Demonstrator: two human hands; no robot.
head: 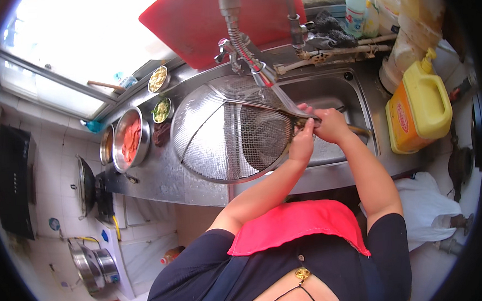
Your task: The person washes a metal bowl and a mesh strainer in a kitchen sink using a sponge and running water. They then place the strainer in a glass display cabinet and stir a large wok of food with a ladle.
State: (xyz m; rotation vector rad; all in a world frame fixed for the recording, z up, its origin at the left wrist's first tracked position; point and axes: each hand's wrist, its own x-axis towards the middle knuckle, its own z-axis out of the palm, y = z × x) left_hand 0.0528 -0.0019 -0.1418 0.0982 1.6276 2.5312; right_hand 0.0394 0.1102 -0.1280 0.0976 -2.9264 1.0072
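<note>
A large round wire-mesh strainer (208, 131) spans the sink's left edge and the steel counter, its mesh and cross-wires facing up. My left hand (300, 143) grips it where the rim meets the handle. Just to the right, my right hand (329, 124) is closed around the handle, whose brown end (360, 130) sticks out past my wrist. Water (283, 98) streams from the faucet head (264, 75) onto the handle joint and my fingers. Below lies the stainless steel sink (359, 89), partly hidden by the mesh and my hands.
Left on the counter stand a steel bowl of orange-red slices (131, 139), a bowl of chopped greens (162, 110) and a bowl of pale pieces (157, 79). A red cutting board (187, 31) leans behind the faucet. A yellow detergent jug (418, 106) stands right of the sink.
</note>
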